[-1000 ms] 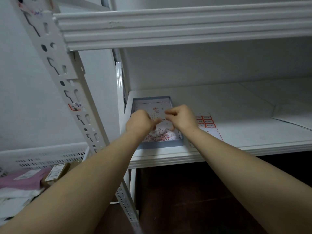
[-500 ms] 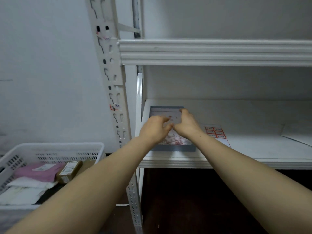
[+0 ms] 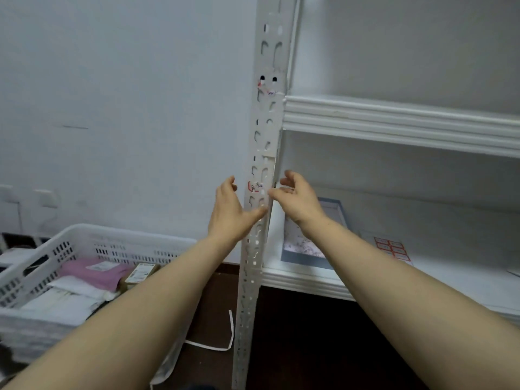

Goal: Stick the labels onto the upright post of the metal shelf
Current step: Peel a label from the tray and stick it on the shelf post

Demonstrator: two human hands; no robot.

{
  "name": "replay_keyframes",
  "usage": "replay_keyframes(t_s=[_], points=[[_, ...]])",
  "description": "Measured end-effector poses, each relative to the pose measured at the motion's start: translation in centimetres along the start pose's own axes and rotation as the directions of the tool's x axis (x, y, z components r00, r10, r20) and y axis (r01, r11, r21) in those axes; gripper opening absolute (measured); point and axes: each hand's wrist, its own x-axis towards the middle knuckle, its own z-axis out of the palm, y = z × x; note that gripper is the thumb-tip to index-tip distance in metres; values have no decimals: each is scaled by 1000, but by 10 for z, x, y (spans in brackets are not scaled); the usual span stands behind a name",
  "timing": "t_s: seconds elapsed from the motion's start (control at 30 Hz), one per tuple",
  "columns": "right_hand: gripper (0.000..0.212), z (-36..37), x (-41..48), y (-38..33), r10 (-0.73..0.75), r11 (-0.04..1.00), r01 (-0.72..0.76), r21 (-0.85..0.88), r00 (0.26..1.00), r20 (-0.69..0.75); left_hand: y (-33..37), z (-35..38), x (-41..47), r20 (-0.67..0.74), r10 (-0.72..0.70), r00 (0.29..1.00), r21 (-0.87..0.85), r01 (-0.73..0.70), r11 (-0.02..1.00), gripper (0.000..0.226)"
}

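The white perforated upright post (image 3: pixel 260 130) of the metal shelf runs down the middle of the view. Two small red-edged labels are stuck on it, one (image 3: pixel 254 186) at hand height and one (image 3: pixel 266 90) higher up. My left hand (image 3: pixel 229 213) is at the post's left side with its fingers raised and relaxed, and its thumb lies on the post's face. At the right side is my right hand (image 3: pixel 298 201), thumb tip touching the post's right edge and fingers loosely spread. I cannot see a label under either thumb. A sheet of red-bordered labels (image 3: pixel 392 249) lies on the lower shelf (image 3: pixel 450 280).
A blue-grey shallow box (image 3: pixel 309 257) with red and white scraps sits on the lower shelf behind my right wrist. The upper shelf (image 3: pixel 394 122) juts out at the right. A white plastic basket (image 3: pixel 84 240) of parcels stands on the floor at the left. A white strap (image 3: pixel 231 330) lies near the post's foot.
Both hands have left the box on the lower shelf and moved up and left to the post. The camera has turned left, putting the post in the middle.
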Motion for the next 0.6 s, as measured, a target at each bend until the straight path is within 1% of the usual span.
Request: replay_keyframes(t_s=[0.03,0.07,0.1,0.13,0.17,0.2,0.23,0.3,0.37,0.47,0.6], points=[[67,4,2,-2,21,998,-21,63,1000,10,0,-1,3,72,-27,997,-30,29,999,98],[69,9,4,-3,35,990,-38,137,999,23,-1,0,8,125,-41,991,-54,48,997,99],[68,13,5,-4,41,977,-47,208,999,32,0,0,12,156,-36,987,-73,48,996,92],[65,17,7,-4,40,961,-48,271,999,35,1,0,16,174,-18,985,-90,34,995,72],[56,20,9,-4,34,948,-43,316,999,33,1,-1,20,181,9,983,-100,10,995,47],[45,24,10,-5,31,938,-37,346,999,24,1,-2,23,192,32,981,-108,-11,994,30],[35,28,10,-6,33,931,-36,363,999,14,0,-3,25,211,51,976,-113,-28,993,23],[21,34,12,-8,55,923,-43,383,998,-20,-2,-3,28,249,76,965,-124,-47,991,25],[12,40,13,-9,74,920,-40,389,995,-72,-5,-2,30,268,91,959,-127,-58,990,28],[10,43,14,-8,59,939,-17,344,992,-113,-8,0,30,282,104,954,-105,-78,991,32],[13,42,13,-5,-15,963,44,266,994,-110,-9,0,30,282,123,951,-65,-109,992,38]])
